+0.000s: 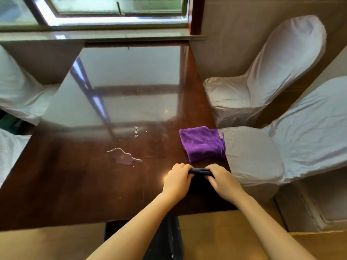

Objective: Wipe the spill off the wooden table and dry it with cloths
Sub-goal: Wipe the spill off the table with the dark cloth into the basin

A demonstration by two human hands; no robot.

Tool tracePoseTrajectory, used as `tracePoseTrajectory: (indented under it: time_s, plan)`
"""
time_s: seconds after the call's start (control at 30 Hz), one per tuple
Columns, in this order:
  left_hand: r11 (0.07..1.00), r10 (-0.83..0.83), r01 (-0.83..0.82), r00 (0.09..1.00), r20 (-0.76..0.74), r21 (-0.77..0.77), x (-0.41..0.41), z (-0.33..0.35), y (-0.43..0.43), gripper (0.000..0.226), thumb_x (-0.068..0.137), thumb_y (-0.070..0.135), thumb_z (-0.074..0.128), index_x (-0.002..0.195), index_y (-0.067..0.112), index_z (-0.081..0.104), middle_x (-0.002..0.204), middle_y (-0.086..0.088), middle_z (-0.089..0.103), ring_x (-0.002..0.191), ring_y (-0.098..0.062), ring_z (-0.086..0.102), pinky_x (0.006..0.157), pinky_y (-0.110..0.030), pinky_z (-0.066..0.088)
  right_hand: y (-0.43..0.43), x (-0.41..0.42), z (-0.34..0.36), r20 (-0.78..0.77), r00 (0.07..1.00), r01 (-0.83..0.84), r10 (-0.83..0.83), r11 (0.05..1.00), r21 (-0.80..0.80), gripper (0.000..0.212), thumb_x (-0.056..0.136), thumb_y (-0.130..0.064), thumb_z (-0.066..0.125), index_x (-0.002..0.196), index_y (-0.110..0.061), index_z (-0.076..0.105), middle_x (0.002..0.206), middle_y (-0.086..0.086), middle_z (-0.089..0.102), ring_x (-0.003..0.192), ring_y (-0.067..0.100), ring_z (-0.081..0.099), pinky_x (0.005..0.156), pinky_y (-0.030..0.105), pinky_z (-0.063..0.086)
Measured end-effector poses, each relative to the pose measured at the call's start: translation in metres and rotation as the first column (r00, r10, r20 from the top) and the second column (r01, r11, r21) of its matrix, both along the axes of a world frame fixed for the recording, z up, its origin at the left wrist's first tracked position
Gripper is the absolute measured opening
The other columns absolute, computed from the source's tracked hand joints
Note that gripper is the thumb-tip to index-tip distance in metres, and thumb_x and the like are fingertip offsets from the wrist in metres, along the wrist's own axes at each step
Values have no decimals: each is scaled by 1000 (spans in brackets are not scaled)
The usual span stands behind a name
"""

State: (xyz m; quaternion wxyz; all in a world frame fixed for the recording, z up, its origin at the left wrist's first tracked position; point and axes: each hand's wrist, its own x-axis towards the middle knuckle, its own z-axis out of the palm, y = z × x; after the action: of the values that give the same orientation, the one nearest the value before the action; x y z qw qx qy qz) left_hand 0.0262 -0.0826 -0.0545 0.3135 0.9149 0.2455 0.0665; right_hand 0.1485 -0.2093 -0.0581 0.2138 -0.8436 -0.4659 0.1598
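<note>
A pale puddle of spilled liquid (124,157) lies on the glossy dark wooden table (75,181), left of centre. A few white crumbs (136,131) sit just beyond it. A folded purple cloth (202,144) rests by the table's right edge. Both of my hands grip a dark navy cloth (200,172) near the front right of the table. My left hand (177,180) holds its left end and my right hand (222,178) holds its right end. Most of that cloth is hidden under my hands.
Two chairs in white covers (253,91) (281,147) stand along the table's right side, and white-covered chairs (16,94) stand on the left. A window with a sill (112,34) is beyond the far edge.
</note>
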Motion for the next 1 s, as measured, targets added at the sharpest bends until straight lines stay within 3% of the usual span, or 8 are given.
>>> tracePoseTrajectory:
  time_s: [0.13,0.33,0.47,0.63,0.73,0.83,1.0]
  plan:
    - [998,59,-61,996,62,32,-9,27,36,21,90,21,49,109,17,58,106,-5,62,103,-23,49,85,-38,44,40,1,25,-106,992,-59,67,995,77,21,90,-17,54,110,-15,57,108,5,63,99,20,58,85,29,45]
    - [986,97,-109,990,104,123,-15,66,114,22,86,18,55,106,13,62,104,-10,65,101,-28,52,86,-37,40,115,1,60,-159,979,-96,126,978,183,16,89,-16,57,105,-15,59,96,6,67,89,24,62,72,29,43]
    - [976,123,-150,977,173,159,-16,87,169,26,85,17,58,110,12,62,109,-13,67,103,-31,55,86,-35,39,174,5,77,-102,991,-66,92,970,233,18,87,-18,58,103,-11,59,99,15,69,92,33,62,75,37,44]
    - [908,346,-389,905,249,152,-52,71,235,41,89,23,54,129,14,49,131,-12,56,122,-28,47,100,-32,32,232,24,73,37,997,59,-68,979,197,23,87,-24,57,98,-4,53,96,24,61,86,41,58,68,39,43]
    - [826,508,-518,855,102,222,-97,28,268,50,91,29,49,138,17,36,145,-13,40,133,-27,36,107,-41,31,256,33,47,42,989,132,-142,974,182,24,86,-22,58,98,-3,51,97,23,56,86,41,55,68,38,41]
    - [813,569,-524,808,-153,255,-140,-26,280,55,93,39,39,143,29,19,156,-4,17,143,-22,13,114,-50,14,270,32,3,1,990,138,-139,984,113,28,87,-19,58,107,0,50,106,24,55,100,39,51,81,40,42]
    - [812,580,-517,764,-282,271,-172,-76,286,55,93,48,30,143,38,10,157,5,4,144,-18,-5,111,-60,-4,275,9,-54,-135,990,43,-32,996,80,65,85,-25,63,136,0,32,137,20,44,131,33,35,108,35,25]
